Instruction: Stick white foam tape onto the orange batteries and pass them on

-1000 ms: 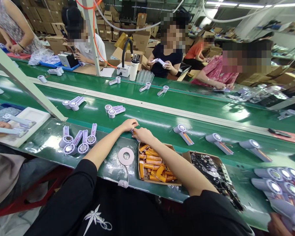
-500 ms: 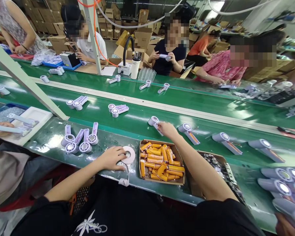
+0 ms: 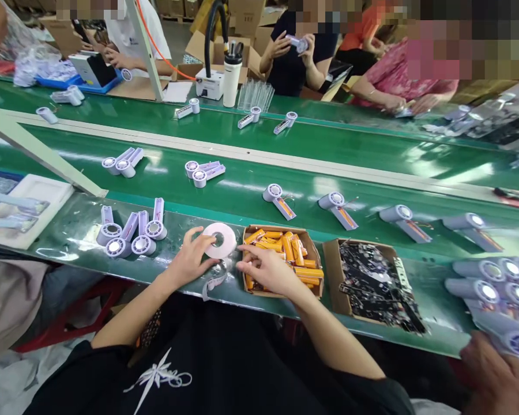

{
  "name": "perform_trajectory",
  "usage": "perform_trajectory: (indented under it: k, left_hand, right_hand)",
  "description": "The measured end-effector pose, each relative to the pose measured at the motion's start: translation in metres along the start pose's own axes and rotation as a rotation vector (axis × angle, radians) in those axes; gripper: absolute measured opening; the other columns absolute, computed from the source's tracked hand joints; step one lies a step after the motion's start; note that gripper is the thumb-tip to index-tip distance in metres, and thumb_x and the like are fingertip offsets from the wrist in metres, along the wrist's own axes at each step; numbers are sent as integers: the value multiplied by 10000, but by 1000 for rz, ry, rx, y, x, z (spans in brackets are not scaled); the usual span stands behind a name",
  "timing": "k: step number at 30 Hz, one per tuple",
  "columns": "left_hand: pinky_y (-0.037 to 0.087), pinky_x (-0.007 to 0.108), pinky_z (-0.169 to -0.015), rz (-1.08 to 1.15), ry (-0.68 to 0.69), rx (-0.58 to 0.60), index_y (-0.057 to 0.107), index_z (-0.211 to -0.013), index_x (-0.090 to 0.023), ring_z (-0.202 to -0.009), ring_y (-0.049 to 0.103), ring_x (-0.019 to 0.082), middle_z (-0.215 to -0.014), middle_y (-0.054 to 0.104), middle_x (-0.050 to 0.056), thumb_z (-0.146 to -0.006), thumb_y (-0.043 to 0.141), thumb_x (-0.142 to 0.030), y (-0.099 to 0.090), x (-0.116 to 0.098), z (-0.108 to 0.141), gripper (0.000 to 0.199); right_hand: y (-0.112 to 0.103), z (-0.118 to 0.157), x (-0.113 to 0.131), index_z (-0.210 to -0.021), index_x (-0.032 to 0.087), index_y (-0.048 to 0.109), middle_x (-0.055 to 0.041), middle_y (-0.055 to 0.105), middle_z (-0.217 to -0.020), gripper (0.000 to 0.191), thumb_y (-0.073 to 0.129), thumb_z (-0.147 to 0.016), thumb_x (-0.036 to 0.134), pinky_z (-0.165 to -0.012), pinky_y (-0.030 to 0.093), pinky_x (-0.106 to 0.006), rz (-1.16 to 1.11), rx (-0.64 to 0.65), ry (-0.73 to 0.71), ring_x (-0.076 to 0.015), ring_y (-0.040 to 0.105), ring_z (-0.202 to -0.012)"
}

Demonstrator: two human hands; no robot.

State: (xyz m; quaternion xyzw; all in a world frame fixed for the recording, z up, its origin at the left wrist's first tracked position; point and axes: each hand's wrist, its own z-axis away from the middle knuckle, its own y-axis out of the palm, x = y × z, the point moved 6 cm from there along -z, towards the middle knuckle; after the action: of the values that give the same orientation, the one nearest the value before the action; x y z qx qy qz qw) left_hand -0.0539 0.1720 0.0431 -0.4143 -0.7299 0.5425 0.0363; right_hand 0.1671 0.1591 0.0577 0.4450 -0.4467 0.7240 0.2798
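My left hand point(image 3: 191, 258) grips the left edge of a white tape roll point(image 3: 230, 242), which is tilted up off the bench, its loose strip point(image 3: 216, 281) hanging below. To the right of the roll, my right hand point(image 3: 266, 266) reaches over the left part of a cardboard box point(image 3: 318, 288) of orange-wrapped cells point(image 3: 308, 272). Its fingers are apart, hold nothing I can see, and point at the roll. On the belt beyond lies a lilac fan housing point(image 3: 273, 193) with an orange cell in its handle.
Left of my hands, several lilac housings point(image 3: 117, 246) stand on the bench. A box of black circuit boards point(image 3: 372, 276) is at the right. More housings lie along the green belt point(image 3: 168, 167). A co-worker's hand point(image 3: 497, 369) is at the lower right.
My right hand has come back from the housing on the belt to the box beside the roll. My left hand has raised the roll's edge. The view has tilted down.
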Motion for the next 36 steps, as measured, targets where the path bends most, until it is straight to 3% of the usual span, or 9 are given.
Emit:
perform_trajectory:
  k: [6, 12, 14, 18, 21, 28, 30, 33, 36]
  left_hand:
    - [435, 596, -1194, -14, 220, -89, 643, -1282, -192, -1318, 543, 338, -1176, 736, 116, -996, 717, -345, -31, -46, -2, 332]
    - [510, 548, -1048, -81, 132, -140, 684, -1307, -199, -1192, 555, 338, -1135, 748, 118, -972, 744, -349, -25, -43, 2, 372]
    - [509, 553, -1042, -89, 92, -157, 692, -1314, -206, -1182, 549, 343, -1133, 749, 119, -952, 768, -388, -20, -40, 4, 412]
    - [456, 601, -1139, -65, 116, -135, 686, -1333, -238, -1257, 563, 350, -1167, 736, 116, -949, 764, -409, -16, -46, 4, 427]
    - [365, 670, -1230, -33, 159, -106, 654, -1368, -238, -1324, 577, 352, -1240, 717, 111, -970, 708, -368, -17, -50, 0, 422]
    - [386, 693, -1236, -65, 139, -101, 629, -1370, -236, -1342, 592, 328, -1262, 716, 101, -933, 636, -97, -15, -36, 4, 459]
    - [416, 693, -1217, -65, 103, -115, 648, -1363, -244, -1394, 540, 358, -1255, 722, 97, -913, 663, -103, -14, -31, 8, 471]
    - [510, 645, -1158, -49, 90, -141, 653, -1370, -240, -1468, 445, 381, -1252, 724, 102, -901, 672, -101, -12, -30, 10, 490]
    - [590, 572, -1083, -6, 128, -114, 650, -1377, -254, -1520, 359, 382, -1273, 718, 105, -893, 683, -107, -11, -36, 9, 506]
  right_hand:
    - [19, 22, -12, -1171, 181, 722, 26, 675, -648, 584, 703, -892, 693, -475, 470, -265, -286, -123, 30, -140, 570, -464]
    - [-9, 41, -8, -1057, 182, 770, -55, 733, -689, 594, 699, -868, 741, -663, 538, -352, 381, -517, 102, -244, 704, -637]
    - [-7, 38, -7, -1046, 188, 772, -52, 741, -695, 584, 697, -876, 741, -669, 528, -345, 410, -447, 98, -241, 704, -637]
    - [26, 32, 3, -890, 227, 749, -12, 711, -639, 506, 598, -982, 701, -576, 466, -285, 113, -62, -53, -167, 623, -540]
    - [43, 35, 13, -666, 221, 650, -5, 652, -576, 580, 490, -1076, 599, -577, 426, -273, 17, -1, -139, -141, 578, -530]
    - [48, 52, 7, -744, 230, 745, -10, 722, -682, 471, 569, -1072, 517, -617, 433, -264, 253, 306, -241, -155, 642, -606]
    - [29, 49, 0, -932, 255, 808, -28, 792, -819, 375, 597, -1054, 539, -712, 509, -271, 299, 209, -174, -189, 727, -729]
    - [-2, 37, -11, -1292, 238, 748, -89, 826, -990, 406, 579, -1058, 524, -838, 564, -337, 484, -96, 51, -260, 776, -893]
    - [-1, 25, -21, -1336, 231, 711, -127, 823, -993, 419, 592, -1044, 507, -781, 570, -368, 762, -48, 257, -316, 782, -901]
